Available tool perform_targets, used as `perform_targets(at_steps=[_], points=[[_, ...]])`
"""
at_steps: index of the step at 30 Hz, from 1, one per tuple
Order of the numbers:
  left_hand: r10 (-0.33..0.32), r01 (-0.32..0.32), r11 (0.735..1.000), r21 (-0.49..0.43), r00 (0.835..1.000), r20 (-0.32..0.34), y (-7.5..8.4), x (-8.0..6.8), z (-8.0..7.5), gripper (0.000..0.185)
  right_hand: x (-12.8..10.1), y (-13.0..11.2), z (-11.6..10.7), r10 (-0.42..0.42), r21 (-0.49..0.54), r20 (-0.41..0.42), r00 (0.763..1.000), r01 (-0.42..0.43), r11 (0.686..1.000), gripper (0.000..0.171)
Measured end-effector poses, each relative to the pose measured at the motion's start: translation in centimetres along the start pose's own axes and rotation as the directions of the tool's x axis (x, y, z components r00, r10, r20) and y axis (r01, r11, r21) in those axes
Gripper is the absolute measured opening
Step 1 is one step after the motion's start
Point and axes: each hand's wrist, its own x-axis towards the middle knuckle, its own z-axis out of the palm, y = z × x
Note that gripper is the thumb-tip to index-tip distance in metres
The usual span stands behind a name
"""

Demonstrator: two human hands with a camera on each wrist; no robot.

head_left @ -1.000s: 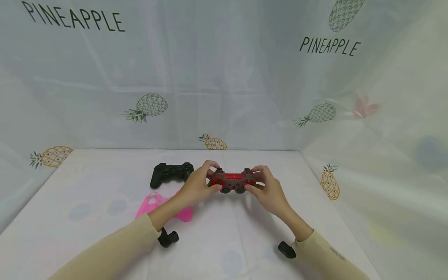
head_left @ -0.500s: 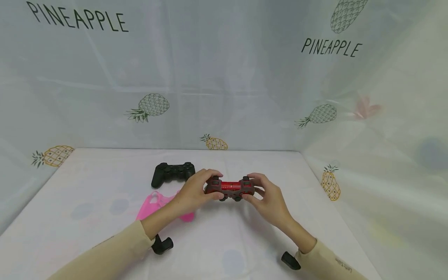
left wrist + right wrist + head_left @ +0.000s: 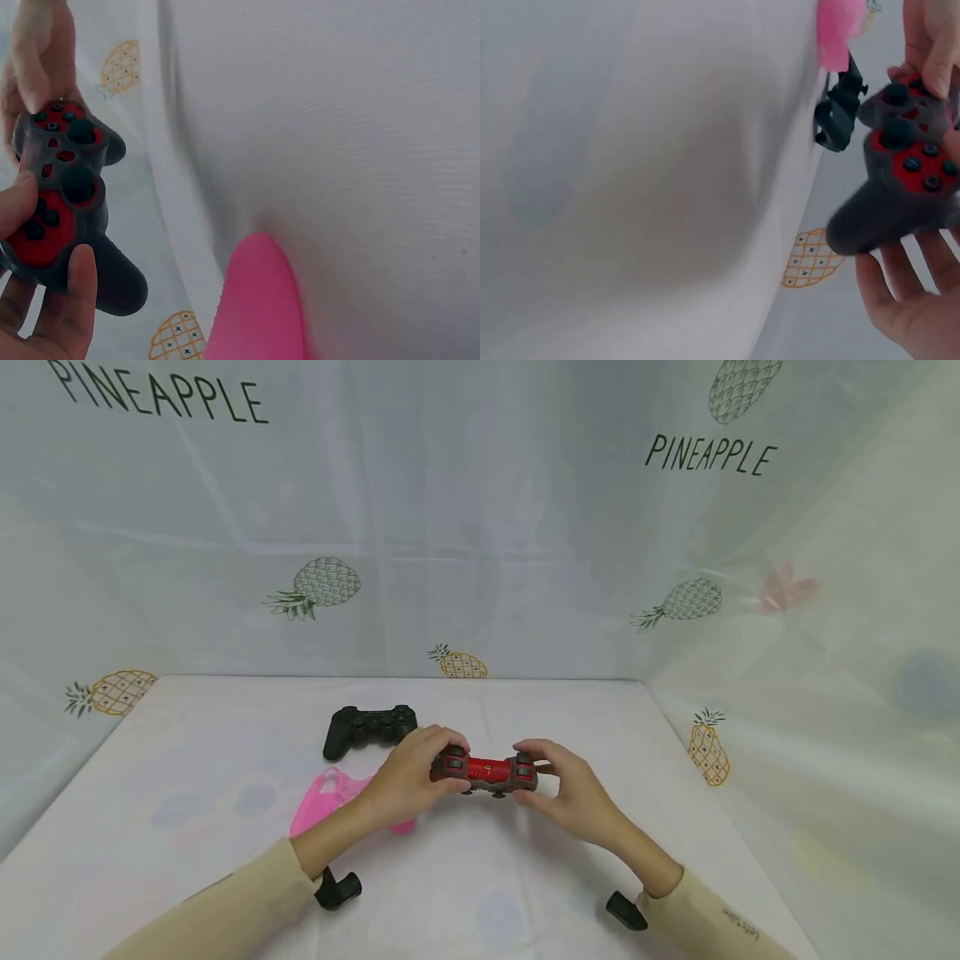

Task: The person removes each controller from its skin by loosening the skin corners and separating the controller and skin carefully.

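A red game controller [image 3: 489, 770] in a smoky grey see-through cover is held above the table between both hands. My left hand [image 3: 414, 775] grips its left end, thumb on the near side and fingers over the far side. At the opposite end my right hand [image 3: 568, 787] holds it the same way. In the left wrist view, the controller's button face [image 3: 54, 236] shows its sticks and red plate. From the right wrist view, one dark grip [image 3: 866, 221] rests against the right fingers. The head view shows the shoulder-button edge turned up.
A black game controller [image 3: 362, 732] lies on the white-covered table [image 3: 225, 860], left of the hands. A pink flexible cover [image 3: 318, 802] with cut-out holes lies nearer, partly hidden by the left forearm. Pineapple-print sheets [image 3: 525, 527] hang behind and at the sides.
The red controller has tilted so that its shoulder edge faces up instead of its front. Both hands have brought it slightly lower in view and a little left.
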Motion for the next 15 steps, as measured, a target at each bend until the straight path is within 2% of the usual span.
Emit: perform_targets(at_steps=[5, 9, 12, 15], points=[[0.005, -0.004, 1.000, 0.005, 1.000, -0.004, 0.0, -0.3, 0.0, 0.046, 0.6, -0.1, -1.2, 0.000, 0.061, 0.107, 0.994, -0.007, 0.998, 0.040], [0.008, -0.008, 1.000, -0.002, 1.000, -0.011, 0.0, -0.4, -0.1, 0.046, 1.6, -0.5, -2.3, 0.068, 0.057, 0.153, 0.986, -0.077, 0.995, 0.026], [0.027, -0.027, 1.000, 0.000, 1.000, -0.008, 0.0, -0.4, -0.2, 0.047, 2.4, -0.6, -3.1, 0.112, 0.037, 0.211, 0.971, -0.122, 0.992, 0.024], [0.048, -0.048, 0.999, 0.009, 0.999, 0.005, -0.2, -0.3, -0.2, 0.049, 3.1, -0.4, -3.9, 0.111, 0.048, 0.305, 0.946, -0.132, 0.990, 0.024]])
